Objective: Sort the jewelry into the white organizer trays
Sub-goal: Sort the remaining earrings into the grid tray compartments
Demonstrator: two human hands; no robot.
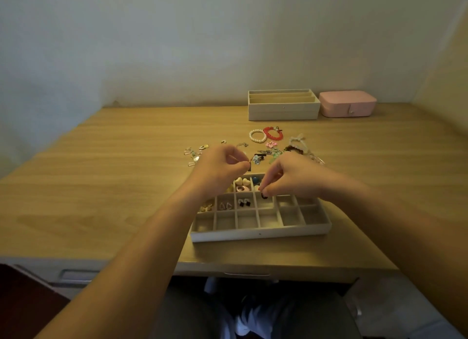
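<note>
The right hand's [286,179] fingertips [268,190] are pressed together on a small dark piece [264,196], thumb against forefinger, with the other fingers curled. The piece hangs just below the pads, above the 4th compartment of the middle row of the white organizer tray [260,233]; whether it touches the tray floor cannot be told.

The left hand's [220,169] fingertips [244,164] likewise pinch a second dark piece [249,167], held above the tray's back edge.

Handling, as a judgement: both pieces look very light, rigid and small enough to slip or spring away. A pinch across the body, with release low inside the cell, would suit them.

The tray lies near the front edge of the desk [101,174], right of centre. Its back row holds heart-shaped and round pieces, its middle row 3 pairs of earrings left of the right hand, and its front row shows none.

Behind the hands, toward mid-desk, lies the loose jewelry [272,150], with a pearl bracelet [257,136] and a red bracelet [273,133] touching or nearly so.

At the back edge stand a second white organizer [283,108] and, just beside it, a closed pink case [347,103].
</note>
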